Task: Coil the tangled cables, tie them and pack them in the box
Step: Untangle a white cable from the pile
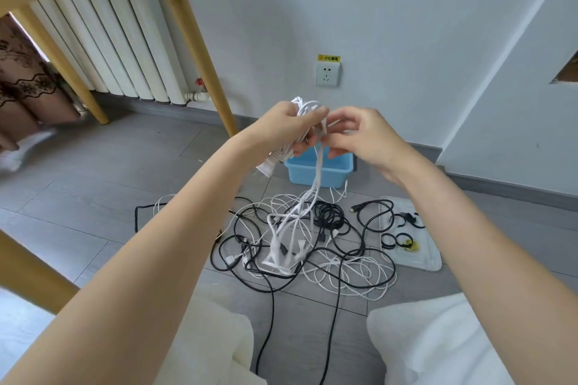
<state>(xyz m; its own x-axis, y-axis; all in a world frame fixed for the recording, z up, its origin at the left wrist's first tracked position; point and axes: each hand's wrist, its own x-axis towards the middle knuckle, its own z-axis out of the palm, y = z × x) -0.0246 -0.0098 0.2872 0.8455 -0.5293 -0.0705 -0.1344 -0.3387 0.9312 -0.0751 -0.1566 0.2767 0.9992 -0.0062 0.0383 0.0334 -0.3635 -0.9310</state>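
The fingers of the left hand were curled around a bundle of white cable held up in front of the wall, gripping its gathered loops, while the right hand pinched a strand of the same cable just beside them with its thumb and forefinger. From the bundle, loose white strands hung down to the tangle of cables spread on the grey floor, where black and white leads crossed over one another with several plugs among them. A white plug end dangled below the left wrist. The blue box stood on the floor behind the tangle, near the wall and partly hidden by the hands. To the right of the tangle lay a clear lid carrying a few black ties. A wall socket sat above the box, with a white radiator and wooden chair legs at the left.
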